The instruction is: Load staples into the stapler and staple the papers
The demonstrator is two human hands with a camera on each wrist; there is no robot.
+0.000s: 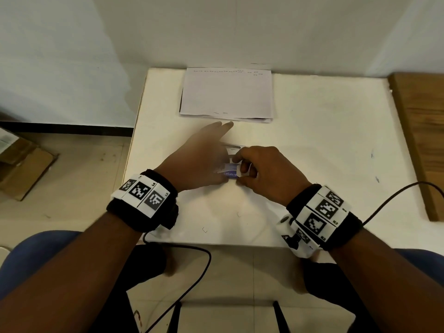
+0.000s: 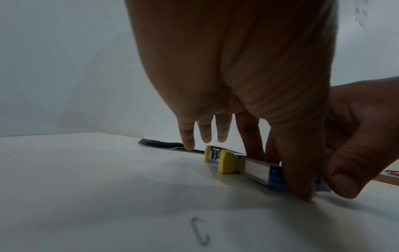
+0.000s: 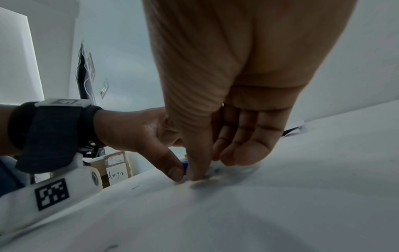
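Observation:
A stack of papers lies at the far middle of the white table. Just nearer sits the silver stapler, its yellow parts clear in the left wrist view. A small blue and white staple box lies in front of it. My left hand is blurred; its thumb and index finger pinch the box while the other fingers reach out straight toward the papers. My right hand curls over the box's right end, pinching it with thumb and fingers.
Loose staples lie on the near part of the table. A wooden board borders the table on the right. Cardboard boxes sit on the floor at left. A black cable trails from my right wrist.

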